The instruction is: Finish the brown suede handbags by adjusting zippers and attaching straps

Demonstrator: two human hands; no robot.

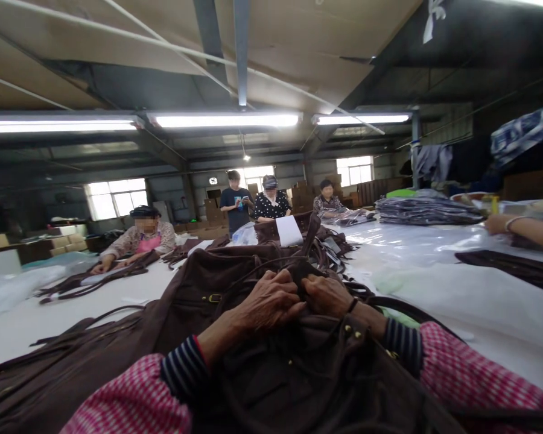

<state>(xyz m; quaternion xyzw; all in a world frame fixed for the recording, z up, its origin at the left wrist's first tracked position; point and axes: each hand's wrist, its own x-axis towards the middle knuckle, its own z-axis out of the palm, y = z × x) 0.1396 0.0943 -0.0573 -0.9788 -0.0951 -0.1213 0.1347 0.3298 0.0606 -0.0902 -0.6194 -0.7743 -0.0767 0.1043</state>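
Observation:
A dark brown bag (271, 374) with brass studs and long straps lies right in front of me. My left hand (271, 299) is closed on its dark fabric near the top. Close beside it, my right hand (326, 294) has its fingers curled into the same fabric. What exactly lies between the fingertips is hidden by the knuckles and folds. More brown bags (190, 301) are heaped to the left and just beyond, one with a small brass buckle. On a bag behind my hands sits a white paper piece (289, 231).
A white table (489, 307) stretches to both sides, with clear plastic on the right. Flat packed bags (425, 211) are stacked there. A co-worker's arm (531, 231) reaches in at right. One person (147, 235) handles bags at left; several others are at the far side.

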